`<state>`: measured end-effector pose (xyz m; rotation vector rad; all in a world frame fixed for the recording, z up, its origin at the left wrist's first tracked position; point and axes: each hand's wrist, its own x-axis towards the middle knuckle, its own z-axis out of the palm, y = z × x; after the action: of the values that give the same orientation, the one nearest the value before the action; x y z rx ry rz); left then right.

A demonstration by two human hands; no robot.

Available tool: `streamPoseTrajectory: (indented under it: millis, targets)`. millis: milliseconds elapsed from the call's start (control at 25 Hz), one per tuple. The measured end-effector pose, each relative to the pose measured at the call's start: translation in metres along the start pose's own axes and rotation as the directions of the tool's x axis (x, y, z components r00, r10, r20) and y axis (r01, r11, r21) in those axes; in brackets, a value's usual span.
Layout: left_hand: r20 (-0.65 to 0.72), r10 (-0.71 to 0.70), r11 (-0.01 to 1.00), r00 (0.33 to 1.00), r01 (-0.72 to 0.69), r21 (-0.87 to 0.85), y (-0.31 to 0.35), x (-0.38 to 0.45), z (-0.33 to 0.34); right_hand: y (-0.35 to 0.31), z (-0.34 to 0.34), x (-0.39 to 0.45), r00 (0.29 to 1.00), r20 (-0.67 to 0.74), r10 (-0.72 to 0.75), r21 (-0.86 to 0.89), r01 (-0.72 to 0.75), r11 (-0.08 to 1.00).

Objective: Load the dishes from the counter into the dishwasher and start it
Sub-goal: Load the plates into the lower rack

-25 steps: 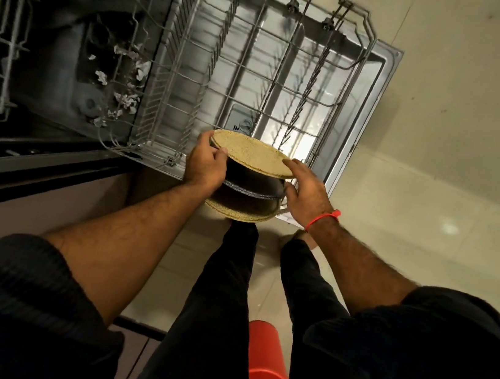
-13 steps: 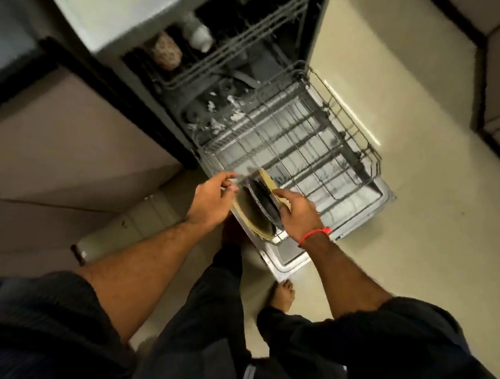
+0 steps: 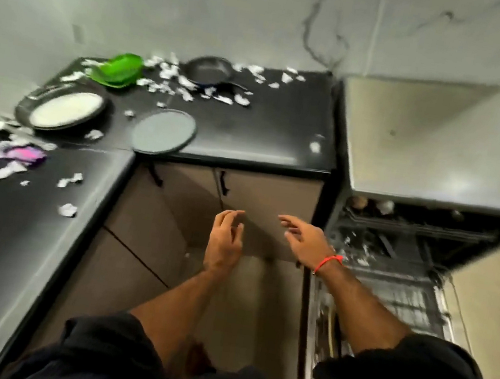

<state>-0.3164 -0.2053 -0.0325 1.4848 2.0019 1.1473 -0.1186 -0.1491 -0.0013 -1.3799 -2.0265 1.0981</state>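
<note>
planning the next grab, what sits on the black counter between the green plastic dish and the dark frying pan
In the head view, only crumpled white paper scraps lie between the green plastic dish and the dark frying pan.

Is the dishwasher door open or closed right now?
Open. The dishwasher shows its dark inside, and the lower rack is pulled out over the lowered door.

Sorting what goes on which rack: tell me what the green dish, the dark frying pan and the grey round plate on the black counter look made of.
Green dish: bright, uniform, glossy colour suggests plastic. Dark frying pan: thin rim and a long slim handle, likely coated metal; blur hides the finish. Grey round plate: flat, matte, with a darker rim, perhaps glazed ceramic or melamine; cannot tell which.
</note>
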Motion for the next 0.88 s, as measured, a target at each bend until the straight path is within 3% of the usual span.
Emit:
streamPoseTrajectory:
  millis: [240, 400, 680, 880]
  targets:
    - [-0.256, -0.13, 0.991, 0.958, 0.115, -0.072, -0.06, 0.062, -0.116, -0.111, 0.077, 0.1, 0.978, 0.084, -0.189, 0.0, 0.189, 0.982]
    - [-0.34, -0.174, 0.985, 0.924, 0.161, -0.065, -0.101, 0.092, -0.179, -0.157, 0.131, 0.151, 0.965, 0.107, -0.239, 0.028, 0.237, 0.971]
    - [-0.283, -0.181, 0.982, 0.942, 0.187, -0.004, -0.153, 0.145, -0.229, -0.189, 0.186, 0.216, 0.977, 0.066, -0.202, 0.067, 0.198, 0.978]
    - [-0.252, -0.202, 0.978, 0.947, 0.208, -0.002, -0.155, 0.182, -0.215, -0.179, 0.189, 0.257, 0.969, 0.071, -0.235, -0.061, 0.239, 0.969]
